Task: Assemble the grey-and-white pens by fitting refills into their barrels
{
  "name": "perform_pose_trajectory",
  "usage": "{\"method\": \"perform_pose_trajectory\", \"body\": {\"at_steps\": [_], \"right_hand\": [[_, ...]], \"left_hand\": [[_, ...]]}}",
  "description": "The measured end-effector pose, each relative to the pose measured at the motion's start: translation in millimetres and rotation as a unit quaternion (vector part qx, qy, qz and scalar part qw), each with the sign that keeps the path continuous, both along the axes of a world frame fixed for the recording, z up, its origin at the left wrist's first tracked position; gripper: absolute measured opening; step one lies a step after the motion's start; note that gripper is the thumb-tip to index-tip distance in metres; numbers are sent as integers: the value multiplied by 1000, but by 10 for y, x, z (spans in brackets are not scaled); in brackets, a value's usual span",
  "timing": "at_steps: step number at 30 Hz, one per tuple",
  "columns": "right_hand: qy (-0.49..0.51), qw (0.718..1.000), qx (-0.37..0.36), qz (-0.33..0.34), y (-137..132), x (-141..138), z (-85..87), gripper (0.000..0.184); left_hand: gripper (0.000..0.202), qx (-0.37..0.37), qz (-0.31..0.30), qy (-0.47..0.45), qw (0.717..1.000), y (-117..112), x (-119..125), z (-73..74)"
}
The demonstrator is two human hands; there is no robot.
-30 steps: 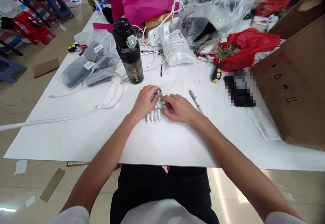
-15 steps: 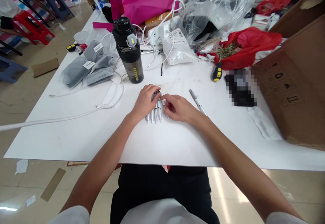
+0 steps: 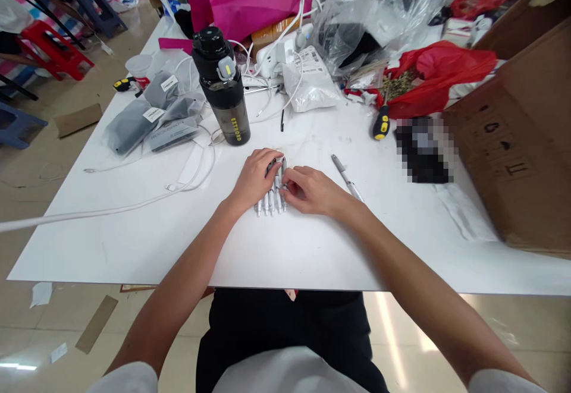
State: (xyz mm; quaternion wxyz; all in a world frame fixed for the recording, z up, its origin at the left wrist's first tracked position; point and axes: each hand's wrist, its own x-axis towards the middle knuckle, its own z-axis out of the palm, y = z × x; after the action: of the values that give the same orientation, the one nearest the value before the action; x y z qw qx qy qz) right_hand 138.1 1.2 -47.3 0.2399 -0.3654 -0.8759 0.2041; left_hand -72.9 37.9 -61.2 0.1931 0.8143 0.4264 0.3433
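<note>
The left hand lay on the white table, in from the middle of its near edge, cupped around a row of pens. Its fingers were bent together and reached over the ends farther from the near edge, while the thumb lay across the barrels; only a small gap parted thumb and forefinger, and the upper parts of the pens showed in it — a loose grasp that kept the row bunched. The lower ends stuck out below the thumb side by side, pointing at the near edge.

The right hand came in from the other side, its fingers curled in towards the palm. Thumb and forefinger were drawn almost together on the rightmost pen, which lay close against the row; how firmly they pinched it could not be told, since the fingertips hid its middle.

A separate pen lay slantwise just beyond the right wrist, its lower end by the forearm. Farther from the near edge stood a dark bottle, upright, with grey packets between it and the table's left edge. A yellow-and-black screwdriver lay towards the right side, near a cardboard box.
</note>
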Motion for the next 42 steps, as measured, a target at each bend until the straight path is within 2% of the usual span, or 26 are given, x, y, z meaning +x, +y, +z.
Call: {"method": "perform_pose_trajectory", "body": {"at_steps": [10,19,22,28,31,34,36,38,42], "right_hand": [[14,1000,-11,15,0,-23,-1,11],[5,1000,8,15,-2,-20,-3,13],[-23,998,44,-34,54,65,42,17],[-88,971,106,-195,243,429,215,16],[-132,953,64,-266,244,711,262,24],[-202,925,-39,-320,127,990,223,43],[-210,924,-67,-312,15,1117,166,42],[-204,935,-59,-285,-94,1166,119,37],[-144,951,-25,-273,-234,1043,168,32]], "left_hand": [[26,-15,-9,-9,1000,-12,6,13],[21,-2,-6,-16,1000,-31,16,41],[18,1,0,-21,1000,-21,10,30],[15,14,22,-57,998,-29,14,65],[14,29,50,-84,995,-55,23,136],[14,54,84,-108,989,-71,27,194],[14,64,98,-118,986,-71,25,211],[15,67,102,-133,984,-66,23,210],[15,65,98,-172,978,-64,24,187]]}}
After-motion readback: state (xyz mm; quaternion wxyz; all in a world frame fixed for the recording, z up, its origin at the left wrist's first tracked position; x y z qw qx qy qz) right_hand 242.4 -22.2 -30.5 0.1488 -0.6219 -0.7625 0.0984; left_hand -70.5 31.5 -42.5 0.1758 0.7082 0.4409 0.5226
